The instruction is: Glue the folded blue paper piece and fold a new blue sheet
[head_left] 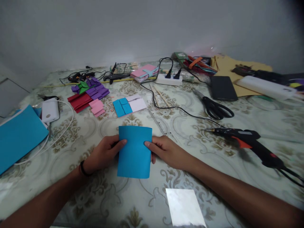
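Center of frame: blue sheet (134, 161), side edges pinched by my left fingers (122, 143) and right fingers (152, 147). No finished fold visible on it; just above, blue-and-white piece (122, 108) looks already folded.

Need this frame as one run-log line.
left hand: grips left edge of blue paper; right hand: grips its right edge; white paper: flat on table; glue gun: untouched

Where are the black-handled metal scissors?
Head view, right side: the scissors lie on the patterned tabletop, beyond the black-and-red glue gun and just in front of the flat black rectangular object.
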`<state>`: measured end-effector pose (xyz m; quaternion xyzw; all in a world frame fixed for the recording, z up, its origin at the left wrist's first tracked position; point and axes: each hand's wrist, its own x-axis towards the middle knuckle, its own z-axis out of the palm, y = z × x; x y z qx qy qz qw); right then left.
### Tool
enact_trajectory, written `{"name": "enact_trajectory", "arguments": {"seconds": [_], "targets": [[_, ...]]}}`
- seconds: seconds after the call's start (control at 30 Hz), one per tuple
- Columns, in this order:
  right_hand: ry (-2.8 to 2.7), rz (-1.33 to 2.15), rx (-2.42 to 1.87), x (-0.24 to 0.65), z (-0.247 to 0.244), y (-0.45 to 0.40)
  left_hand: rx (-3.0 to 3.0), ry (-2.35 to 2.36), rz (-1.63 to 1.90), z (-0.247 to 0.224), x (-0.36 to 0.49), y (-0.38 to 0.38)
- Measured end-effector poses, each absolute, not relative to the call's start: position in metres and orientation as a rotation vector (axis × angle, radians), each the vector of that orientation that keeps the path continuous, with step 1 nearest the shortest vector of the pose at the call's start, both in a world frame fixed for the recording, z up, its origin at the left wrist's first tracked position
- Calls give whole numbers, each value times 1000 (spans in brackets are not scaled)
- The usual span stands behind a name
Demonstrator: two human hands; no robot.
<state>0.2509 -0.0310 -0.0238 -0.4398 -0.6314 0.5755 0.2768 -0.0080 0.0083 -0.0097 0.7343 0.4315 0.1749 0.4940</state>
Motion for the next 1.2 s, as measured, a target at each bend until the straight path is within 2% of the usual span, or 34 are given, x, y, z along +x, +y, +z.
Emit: {"name": "enact_trajectory", "arguments": {"seconds": [1.2], "targets": [[-1748, 1503, -1190, 251, -24, -30, 1922, 1070, 404, -6, -5, 7]]}}
